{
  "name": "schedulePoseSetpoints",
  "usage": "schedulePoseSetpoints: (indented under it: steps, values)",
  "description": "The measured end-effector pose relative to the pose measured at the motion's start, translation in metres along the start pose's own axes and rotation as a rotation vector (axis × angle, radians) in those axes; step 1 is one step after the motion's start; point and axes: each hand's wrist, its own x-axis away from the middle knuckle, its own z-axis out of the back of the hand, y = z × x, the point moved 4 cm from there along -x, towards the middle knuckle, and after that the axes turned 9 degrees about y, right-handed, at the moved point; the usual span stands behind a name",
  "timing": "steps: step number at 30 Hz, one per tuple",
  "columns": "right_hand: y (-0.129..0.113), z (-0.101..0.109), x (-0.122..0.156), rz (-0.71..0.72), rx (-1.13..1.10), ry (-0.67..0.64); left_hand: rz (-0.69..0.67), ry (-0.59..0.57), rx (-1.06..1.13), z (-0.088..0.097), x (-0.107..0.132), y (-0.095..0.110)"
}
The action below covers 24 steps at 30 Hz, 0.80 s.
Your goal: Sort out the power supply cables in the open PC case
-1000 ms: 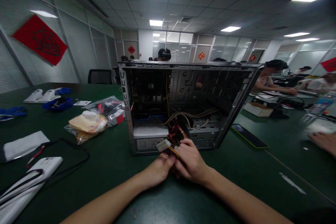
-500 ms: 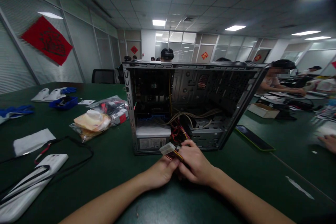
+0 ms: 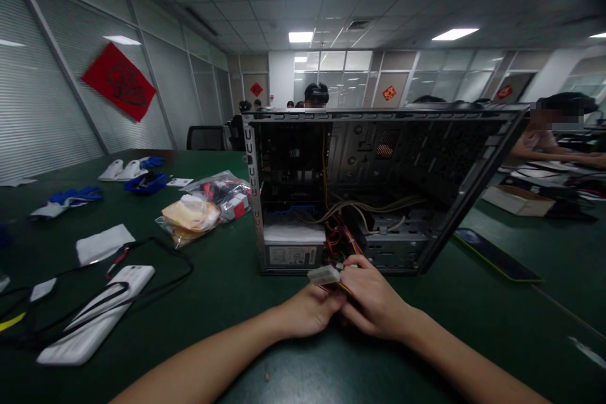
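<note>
1. Head view: left hand (image 3: 311, 313), thumb and fingers pinched on wires (image 3: 347, 289).
2. White connector (image 3: 324, 275), just in front of the open computer case (image 3: 360, 154); I judge it light, rigid: hold its plastic sides.
3. Wires, likely soft, springy; I'd avoid tugging.
4. Right hand (image 3: 373, 300), curled around the same wires beside the connector.

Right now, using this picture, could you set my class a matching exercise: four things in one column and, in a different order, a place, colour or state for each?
1. pale connector
2. computer case
3. long white block
4. small tray

A. blue, with dark items inside
B. standing on the green table, near side open
C. close to where the left hand and right hand meet
D. lying with black cord across it

Pairs: 1-C, 2-B, 3-D, 4-A.
</note>
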Motion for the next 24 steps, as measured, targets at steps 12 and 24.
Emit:
schedulePoseSetpoints:
  steps: [12,24]
  values:
    - [-0.0032,0.0011,-0.0051,-0.034,0.028,-0.021,-0.003,0.010,-0.032,0.0004,-0.0012,-0.0006]
    - [-0.0007,-0.0028,-0.0013,-0.058,0.007,-0.038,-0.025,-0.021,-0.103,0.0009,-0.0035,-0.0070]
